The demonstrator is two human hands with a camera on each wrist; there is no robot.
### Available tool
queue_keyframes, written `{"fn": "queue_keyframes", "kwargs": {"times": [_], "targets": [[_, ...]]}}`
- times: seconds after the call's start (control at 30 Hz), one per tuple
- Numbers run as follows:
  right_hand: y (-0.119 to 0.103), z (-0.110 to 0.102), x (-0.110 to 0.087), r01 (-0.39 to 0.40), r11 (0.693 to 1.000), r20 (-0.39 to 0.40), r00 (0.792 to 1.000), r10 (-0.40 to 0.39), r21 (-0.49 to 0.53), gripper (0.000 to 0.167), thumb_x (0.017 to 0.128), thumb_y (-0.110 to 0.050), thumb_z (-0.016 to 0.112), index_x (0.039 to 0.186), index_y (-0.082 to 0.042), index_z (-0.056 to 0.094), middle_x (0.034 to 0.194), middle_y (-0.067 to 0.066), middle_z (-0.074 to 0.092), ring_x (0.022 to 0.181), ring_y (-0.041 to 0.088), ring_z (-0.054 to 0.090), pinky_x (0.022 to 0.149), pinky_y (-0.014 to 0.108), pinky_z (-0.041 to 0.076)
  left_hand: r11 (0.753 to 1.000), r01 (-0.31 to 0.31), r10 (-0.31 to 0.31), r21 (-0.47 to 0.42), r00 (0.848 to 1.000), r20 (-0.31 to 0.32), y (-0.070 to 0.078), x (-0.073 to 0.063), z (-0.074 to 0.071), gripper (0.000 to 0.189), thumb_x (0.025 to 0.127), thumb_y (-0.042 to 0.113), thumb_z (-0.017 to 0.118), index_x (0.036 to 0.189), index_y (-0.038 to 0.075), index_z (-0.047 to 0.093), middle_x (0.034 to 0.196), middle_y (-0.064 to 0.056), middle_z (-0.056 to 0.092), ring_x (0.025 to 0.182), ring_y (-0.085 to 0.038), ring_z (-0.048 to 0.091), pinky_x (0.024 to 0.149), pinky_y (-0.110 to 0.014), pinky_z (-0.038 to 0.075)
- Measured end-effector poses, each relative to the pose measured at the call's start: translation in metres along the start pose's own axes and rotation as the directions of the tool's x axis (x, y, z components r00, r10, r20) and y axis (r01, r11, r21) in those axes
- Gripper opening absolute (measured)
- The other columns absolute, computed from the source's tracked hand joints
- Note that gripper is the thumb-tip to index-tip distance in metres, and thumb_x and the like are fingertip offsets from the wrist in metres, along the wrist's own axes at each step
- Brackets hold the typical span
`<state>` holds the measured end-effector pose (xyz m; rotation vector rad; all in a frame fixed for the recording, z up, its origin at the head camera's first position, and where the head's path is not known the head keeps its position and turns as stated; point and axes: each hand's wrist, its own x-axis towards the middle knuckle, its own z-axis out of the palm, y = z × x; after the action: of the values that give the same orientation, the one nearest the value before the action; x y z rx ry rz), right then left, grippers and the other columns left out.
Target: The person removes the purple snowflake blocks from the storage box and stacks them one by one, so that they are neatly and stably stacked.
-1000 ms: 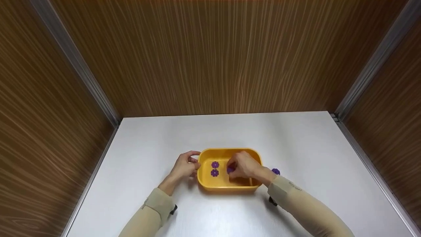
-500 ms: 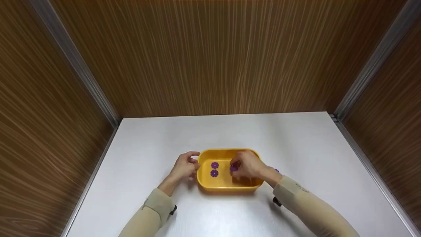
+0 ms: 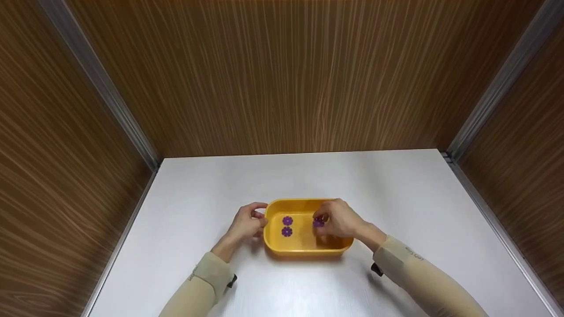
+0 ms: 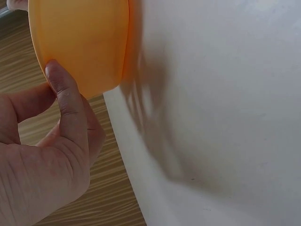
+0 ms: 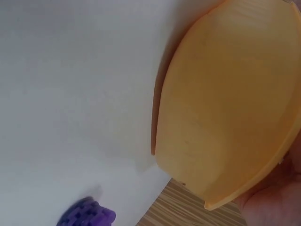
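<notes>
Reading the work as partway along; two purple flowers, the upper flower (image 3: pixel 287 220) and the lower flower (image 3: pixel 287 231), lie flat on the floor of the yellow tub (image 3: pixel 304 252), in its left half, one just beyond the other; these two look to be done, set down and let go. Third, the held flower (image 3: pixel 318 223), is inside the tub's right half in the right hand (image 3: pixel 339 218); fingers cover much of it, so whether it touches the floor, or is one piece or more, cannot be told. Outside, on the white table (image 3: pixel 211 189), the right wrist view gives a bumpy purple piece (image 5: pixel 87 214), apart from the tub and cut off by the lower edge; that one, by my judgement, is left to deal with, along with releasing the held flower; any further pieces, none seen. Hands: right is nearly closed, thumb and fingertips pinching the held flower, back of the hand uppermost, wrist above the tub's right end; left hand (image 3: pixel 246 222) is half curled, bent fingers and thumb holding the tub's left end at the rim, apparently to steady it; tub sits upright on the table, between the two arms.
</notes>
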<state>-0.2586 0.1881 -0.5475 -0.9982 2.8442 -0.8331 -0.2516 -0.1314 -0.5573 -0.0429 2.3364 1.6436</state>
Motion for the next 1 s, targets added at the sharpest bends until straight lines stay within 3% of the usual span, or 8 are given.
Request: {"fn": "queue_keyframes", "kwargs": {"times": [0.3, 0.6, 0.87, 1.0], "targets": [[0.004, -0.008, -0.008, 0.024, 1.0, -0.034, 0.999, -0.024, -0.015, 0.023, 0.086, -0.017, 0.095, 0.104, -0.005, 0.088, 0.095, 0.006, 0.083, 0.084, 0.018, 0.074, 0.077, 0.026, 0.066, 0.999, 0.008, -0.008, -0.031, 1.0, 0.003, -0.001, -0.001, 0.001, 0.054, 0.098, 0.0, 0.071, 0.151, 0.01, 0.068, 0.109, -0.009, 0.064, 0.07, -0.015, 0.062, 0.061, -0.026, 0.062], [0.008, -0.02, -0.02, 0.009, 1.0, -0.059, 0.998, -0.008, 0.021, 0.022, 0.087, -0.014, 0.093, 0.106, -0.005, 0.088, 0.098, 0.007, 0.082, 0.087, 0.019, 0.077, 0.08, 0.033, 0.071, 1.0, 0.017, -0.017, 0.004, 1.0, -0.008, 0.0, -0.001, 0.001, 0.051, 0.1, 0.002, 0.072, 0.15, 0.012, 0.069, 0.109, -0.009, 0.064, 0.069, -0.014, 0.063, 0.063, -0.028, 0.065], [0.013, -0.029, -0.029, -0.008, 1.0, -0.086, 0.996, 0.01, 0.029, 0.023, 0.086, -0.01, 0.091, 0.108, -0.005, 0.088, 0.097, 0.007, 0.08, 0.086, 0.021, 0.075, 0.081, 0.046, 0.072, 1.0, 0.01, -0.01, 0.02, 1.0, -0.012, 0.001, -0.001, 0.001, 0.053, 0.098, 0.002, 0.073, 0.15, 0.011, 0.069, 0.108, -0.009, 0.066, 0.07, -0.014, 0.064, 0.065, -0.031, 0.068], [0.018, -0.032, -0.033, -0.002, 1.0, -0.103, 0.995, 0.004, 0.024, 0.024, 0.084, -0.009, 0.092, 0.107, -0.003, 0.087, 0.095, 0.008, 0.08, 0.085, 0.023, 0.075, 0.08, 0.044, 0.071, 1.0, 0.014, -0.014, 0.024, 1.0, -0.013, 0.002, -0.001, 0.002, 0.052, 0.098, 0.002, 0.073, 0.149, 0.012, 0.069, 0.109, -0.009, 0.066, 0.072, -0.015, 0.064, 0.066, -0.032, 0.068]]}}
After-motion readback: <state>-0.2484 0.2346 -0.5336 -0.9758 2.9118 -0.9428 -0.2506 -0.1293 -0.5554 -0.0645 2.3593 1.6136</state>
